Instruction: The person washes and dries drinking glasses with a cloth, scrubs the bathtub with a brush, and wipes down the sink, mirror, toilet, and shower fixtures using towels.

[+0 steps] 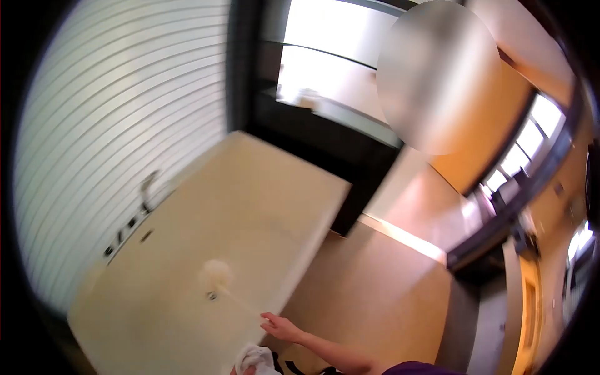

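My right hand [280,327] reaches over the near edge of a pale bathtub [262,169], fingers closed around a thin, light handle. That handle leads to a round, whitish head, and the whole looks like a long-handled brush [215,275]. The head is over the tub floor beside the round drain [211,295]; blur hides whether it touches. At the bottom edge a bunched white cloth [255,359] is held in my left hand [234,370], of which only a little shows.
A tap [147,190] and dark knobs [119,236] stand along the tub's far rim, beside a white ribbed wall [125,94]. A dark ledge [312,134] under a bright window borders one end. Brown floor [375,281] lies to the right. A blurred oval covers part of the upper right.
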Available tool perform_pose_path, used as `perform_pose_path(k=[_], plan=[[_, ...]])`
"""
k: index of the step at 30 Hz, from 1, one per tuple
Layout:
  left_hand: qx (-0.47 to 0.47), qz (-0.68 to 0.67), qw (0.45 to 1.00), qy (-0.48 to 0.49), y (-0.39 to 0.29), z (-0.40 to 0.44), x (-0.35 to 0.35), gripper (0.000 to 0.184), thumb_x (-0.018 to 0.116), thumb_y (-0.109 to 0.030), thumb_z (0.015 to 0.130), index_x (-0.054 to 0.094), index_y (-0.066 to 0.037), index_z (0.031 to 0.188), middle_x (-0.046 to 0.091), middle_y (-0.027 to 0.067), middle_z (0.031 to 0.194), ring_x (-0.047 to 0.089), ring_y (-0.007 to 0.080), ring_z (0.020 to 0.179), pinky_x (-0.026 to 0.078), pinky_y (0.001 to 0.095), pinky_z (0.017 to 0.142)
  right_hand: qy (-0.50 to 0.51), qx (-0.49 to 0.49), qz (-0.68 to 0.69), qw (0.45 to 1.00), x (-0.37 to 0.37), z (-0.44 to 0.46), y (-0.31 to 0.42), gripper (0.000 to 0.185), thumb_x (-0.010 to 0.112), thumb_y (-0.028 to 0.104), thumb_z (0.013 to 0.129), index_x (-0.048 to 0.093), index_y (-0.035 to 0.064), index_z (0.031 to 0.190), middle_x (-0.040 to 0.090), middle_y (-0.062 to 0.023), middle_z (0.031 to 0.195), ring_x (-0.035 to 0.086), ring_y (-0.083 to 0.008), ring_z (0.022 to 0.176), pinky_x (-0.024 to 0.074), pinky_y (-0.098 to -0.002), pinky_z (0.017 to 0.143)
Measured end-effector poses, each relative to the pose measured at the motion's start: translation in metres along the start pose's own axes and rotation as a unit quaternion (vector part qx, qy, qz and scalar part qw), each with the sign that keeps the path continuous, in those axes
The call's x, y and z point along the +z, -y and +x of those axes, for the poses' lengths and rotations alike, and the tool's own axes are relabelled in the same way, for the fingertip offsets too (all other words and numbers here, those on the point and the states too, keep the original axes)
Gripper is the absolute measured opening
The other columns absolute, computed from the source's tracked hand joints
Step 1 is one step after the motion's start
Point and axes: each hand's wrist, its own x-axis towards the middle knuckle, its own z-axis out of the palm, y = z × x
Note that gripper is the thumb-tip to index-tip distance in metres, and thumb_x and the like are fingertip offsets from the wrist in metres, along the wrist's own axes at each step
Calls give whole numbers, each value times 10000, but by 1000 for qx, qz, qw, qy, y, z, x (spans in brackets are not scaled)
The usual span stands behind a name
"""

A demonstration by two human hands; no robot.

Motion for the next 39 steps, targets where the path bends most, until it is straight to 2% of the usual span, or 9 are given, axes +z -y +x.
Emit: perform_pose_path(k=[4, 10, 16, 19, 21, 25, 33, 36, 39], plan=[[47, 79, 994, 55, -12, 0, 123, 527, 568, -325, 819, 452, 10, 1208, 490, 161, 1209, 464, 244, 1109, 333, 354, 960, -177, -52, -63, 981, -115, -146, -14, 363, 525, 257, 853, 467, 148, 1195, 584, -110, 1036, 594, -293, 855, 480, -377, 735], [106, 167, 958, 210, -31, -21, 296, 532, 571, -327, 818, 448, 12, 1209, 491, 160, 1206, 463, 246, 1110, 334, 355, 959, -434, 72, -139, 887, -220, -371, -55, 382, 535, 235, 828, 484, 235, 1206, 585, -81, 905, 591, -261, 788, 494, -369, 673], [128, 219, 916, 310, -29, -16, 458, 537, 575, -328, 817, 445, 14, 1210, 492, 160, 1203, 462, 248, 1111, 335, 356, 958, -625, 219, -58, 747, -303, -497, -146, 455, 509, 164, 821, 433, 196, 1268, 564, -129, 837, 583, -264, 728, 483, -345, 639], [126, 232, 899, 349, -16, -3, 542, 539, 576, -329, 816, 444, 15, 1210, 492, 159, 1202, 461, 249, 1112, 335, 357, 958, -708, 188, -57, 678, -357, -537, -202, 534, 510, 130, 820, 348, 146, 1329, 540, -115, 769, 568, -211, 676, 478, -314, 639], [118, 240, 889, 372, -7, 12, 598, 541, 577, -329, 815, 443, 15, 1211, 492, 159, 1201, 461, 250, 1112, 335, 357, 958, -720, 192, 7, 666, -414, -571, -223, 569, 492, 103, 844, 270, 114, 1367, 509, -68, 738, 541, -151, 649, 480, -292, 639], [106, 239, 869, 420, 6, 41, 712, 545, 579, -330, 815, 441, 16, 1211, 493, 159, 1199, 460, 251, 1113, 336, 358, 957, -759, 68, 273, 587, -567, -642, -219, 538, 401, 42, 875, 245, 138, 1381, 496, -23, 751, 525, -108, 634, 486, -269, 589], [108, 306, 777, 539, 2, 73, 898, 561, 592, -320, 810, 421, 21, 1222, 495, 161, 1190, 455, 259, 1116, 340, 362, 953, -790, 66, 236, 561, -917, -793, -298, 241, 497, 176, 873, 437, 111, 1097, 478, -9, 690, 503, -113, 580, 457, -260, 503], [69, 261, 777, 568, -20, 48, 959, 564, 597, -301, 813, 401, 23, 1231, 489, 176, 1186, 449, 273, 1121, 346, 368, 945, -808, 105, 218, 537, -1004, -827, -321, 457, 568, 333, 841, 394, 120, 1205, 510, -24, 893, 504, -108, 722, 448, -260, 564], [48, 327, 754, 567, -32, 23, 1006, 481, 571, -262, 833, 438, 35, 1187, 500, 175, 1161, 473, 277, 1086, 371, 364, 912, -822, 113, 161, 534, -1000, -826, -362, 711, 563, 390, 834, 202, 132, 1390, 507, -46, 1077, 493, -122, 768, 419, -242, 637]])
